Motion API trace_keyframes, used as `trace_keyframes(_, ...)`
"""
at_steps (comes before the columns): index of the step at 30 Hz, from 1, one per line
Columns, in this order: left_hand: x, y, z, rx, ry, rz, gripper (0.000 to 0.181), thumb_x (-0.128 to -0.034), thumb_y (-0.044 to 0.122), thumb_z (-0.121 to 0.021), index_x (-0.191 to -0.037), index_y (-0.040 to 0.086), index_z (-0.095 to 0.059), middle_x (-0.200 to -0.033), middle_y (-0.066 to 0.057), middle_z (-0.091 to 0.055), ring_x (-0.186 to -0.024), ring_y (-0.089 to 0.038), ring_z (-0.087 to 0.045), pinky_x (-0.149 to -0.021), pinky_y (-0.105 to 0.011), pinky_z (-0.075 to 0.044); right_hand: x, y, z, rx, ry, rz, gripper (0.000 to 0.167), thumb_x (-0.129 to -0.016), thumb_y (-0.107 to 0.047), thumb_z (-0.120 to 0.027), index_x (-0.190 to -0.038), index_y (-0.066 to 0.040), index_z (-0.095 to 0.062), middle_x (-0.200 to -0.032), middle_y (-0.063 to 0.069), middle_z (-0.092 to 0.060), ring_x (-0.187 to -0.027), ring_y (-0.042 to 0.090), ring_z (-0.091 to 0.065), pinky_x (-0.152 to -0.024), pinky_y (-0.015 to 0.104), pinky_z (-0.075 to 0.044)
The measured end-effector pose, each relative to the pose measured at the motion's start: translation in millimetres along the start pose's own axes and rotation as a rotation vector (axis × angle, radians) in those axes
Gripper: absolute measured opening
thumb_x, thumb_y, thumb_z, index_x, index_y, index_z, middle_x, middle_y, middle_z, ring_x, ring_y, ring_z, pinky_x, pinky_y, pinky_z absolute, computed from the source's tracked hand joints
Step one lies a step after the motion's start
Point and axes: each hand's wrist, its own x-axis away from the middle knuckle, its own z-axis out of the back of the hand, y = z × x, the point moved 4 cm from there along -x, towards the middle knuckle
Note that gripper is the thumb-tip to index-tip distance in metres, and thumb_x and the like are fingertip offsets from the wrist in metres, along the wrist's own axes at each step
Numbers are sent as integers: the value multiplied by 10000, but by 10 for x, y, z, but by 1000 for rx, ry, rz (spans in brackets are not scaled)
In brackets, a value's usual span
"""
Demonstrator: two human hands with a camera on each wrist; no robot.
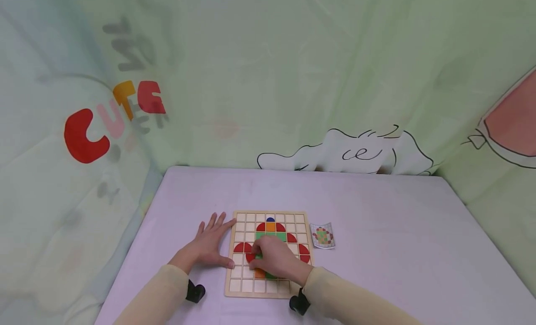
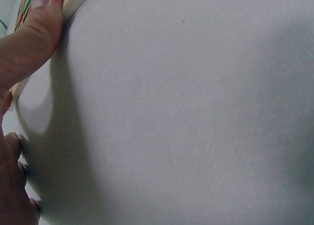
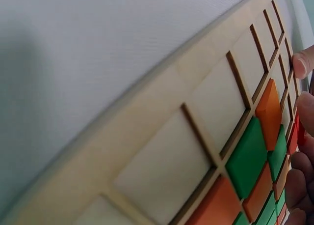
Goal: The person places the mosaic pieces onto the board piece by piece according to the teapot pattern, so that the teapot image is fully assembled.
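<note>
A wooden grid board (image 1: 256,294) lies on the table with red, green, orange and blue pieces in its squares. My left hand (image 1: 209,243) is spread at its left side, thumb and index finger touching the edge. The left wrist view shows that thumb (image 2: 37,41) on the rim. Over the board's middle, my right hand (image 1: 278,257) pinches a red curved-edged piece (image 1: 250,257) at the left of the pattern. In the right wrist view, red (image 3: 300,131) shows beside the curled fingers, largely hidden. Green and orange squares lie partly under this hand.
A small picture card (image 1: 322,235) with a coloured grid pattern lies just right of the board. The pale table (image 1: 385,250) extends to both sides. Printed cloth (image 1: 268,83) hangs behind and beside it. Black wrist straps (image 1: 195,292) sit at both cuffs.
</note>
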Motion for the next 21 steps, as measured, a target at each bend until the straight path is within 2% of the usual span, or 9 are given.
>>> trace_keyframes(6,-11,2,10,-15,-3,-2,1201,-651,583,-901,-1622,233,-288,-1729,-148,-123,-1599,-422,-4,-1257,-678,-40,-41,-34,-20,38,-13,-12,294,-801,-274,-887,-991,-80,-773,-884,-10,-721,-767,96,-554,-744,241,-553)
trace_keyframes(15,-25,-39,-20,9,1,-4,1217,-644,560,-909,-1627,233,-270,-1734,-139,-95,-1605,-399,22,-1264,-663,-6,-66,-46,-59,63,-15,3,227,-801,-270,-886,-903,-103,-771,-814,-51,-664,-753,90,-510,-718,233,-504)
trace_keyframes(21,-22,-39,-8,19,2,-24,1219,-644,557,-912,-1621,200,-278,-1725,-175,-114,-1596,-432,4,-1249,-691,-13,-76,-68,-63,82,-6,7,234,-797,-266,-889,-883,-92,-759,-789,-42,-650,-739,96,-502,-705,235,-492)
